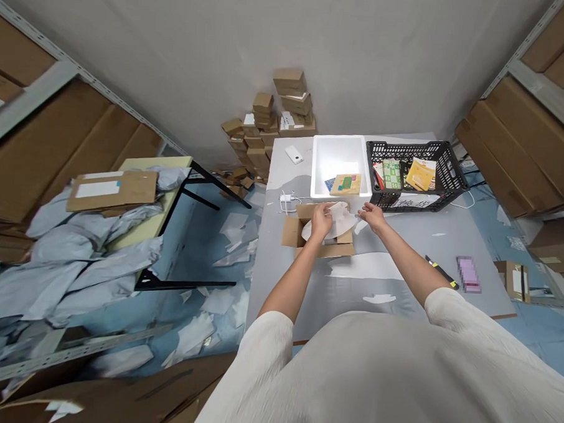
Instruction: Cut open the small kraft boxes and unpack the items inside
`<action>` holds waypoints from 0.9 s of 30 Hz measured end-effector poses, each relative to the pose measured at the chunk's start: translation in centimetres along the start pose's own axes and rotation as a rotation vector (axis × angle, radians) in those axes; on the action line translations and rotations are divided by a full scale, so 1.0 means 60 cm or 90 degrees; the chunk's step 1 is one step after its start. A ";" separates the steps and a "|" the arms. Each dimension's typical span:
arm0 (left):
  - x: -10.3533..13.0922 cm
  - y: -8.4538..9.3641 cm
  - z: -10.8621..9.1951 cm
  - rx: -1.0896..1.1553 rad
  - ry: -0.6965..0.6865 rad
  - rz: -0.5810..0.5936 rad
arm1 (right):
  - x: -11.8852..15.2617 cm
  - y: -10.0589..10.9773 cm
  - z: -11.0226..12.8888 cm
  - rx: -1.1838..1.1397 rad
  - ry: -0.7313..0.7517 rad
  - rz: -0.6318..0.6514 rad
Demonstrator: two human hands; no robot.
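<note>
An open cardboard box point(289, 231) with its flaps spread stands on the grey table point(279, 286). White thin paper point(341, 219) sticks up out of it. My left hand point(321, 222) is over the box with its fingers closed on the paper's left part. To the right of the paper is my right hand point(373, 215), its fingers bent beside the paper's edge; whether they pinch a piece of it is too small to tell. Directly behind the box sits a white foam box point(319, 166) holding a yellow packet point(346, 184) and a blue one.
A black crate point(445, 162) with colourful packets stands at the back right. A white phone point(294, 154), a charger point(286, 198), a black-and-yellow cutter point(441, 271) and a pink item point(468, 274) lie on the table. Stacked cartons point(291, 103) stand behind; grey parcels point(98, 228) lie left.
</note>
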State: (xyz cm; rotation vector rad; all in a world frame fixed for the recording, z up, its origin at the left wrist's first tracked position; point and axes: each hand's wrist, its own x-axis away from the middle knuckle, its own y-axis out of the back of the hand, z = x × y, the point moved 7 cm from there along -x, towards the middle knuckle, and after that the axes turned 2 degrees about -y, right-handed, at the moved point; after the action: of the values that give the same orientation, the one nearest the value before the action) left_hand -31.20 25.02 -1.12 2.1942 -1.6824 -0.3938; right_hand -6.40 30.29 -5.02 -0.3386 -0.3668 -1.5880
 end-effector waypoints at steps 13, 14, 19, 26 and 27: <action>0.091 0.071 0.018 -0.121 0.022 -0.085 | 0.051 0.004 -0.058 0.179 0.016 0.066; 0.107 0.086 0.024 -0.142 0.035 -0.113 | 0.056 0.004 -0.059 0.200 0.035 0.066; 0.191 0.171 0.077 -0.215 0.204 -0.309 | 0.084 -0.013 -0.047 0.290 0.141 0.093; 0.209 0.163 0.122 -0.019 0.216 -0.218 | 0.165 -0.116 -0.019 0.487 0.405 0.242; 0.209 0.155 0.114 -0.019 0.181 -0.196 | 0.173 -0.134 -0.027 0.524 0.400 0.281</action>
State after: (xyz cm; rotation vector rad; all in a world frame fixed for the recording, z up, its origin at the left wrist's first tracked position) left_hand -38.97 9.99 -3.38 2.3602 -1.1899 -0.1694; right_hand -14.89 20.57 -2.21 0.6618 -0.3853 -0.9298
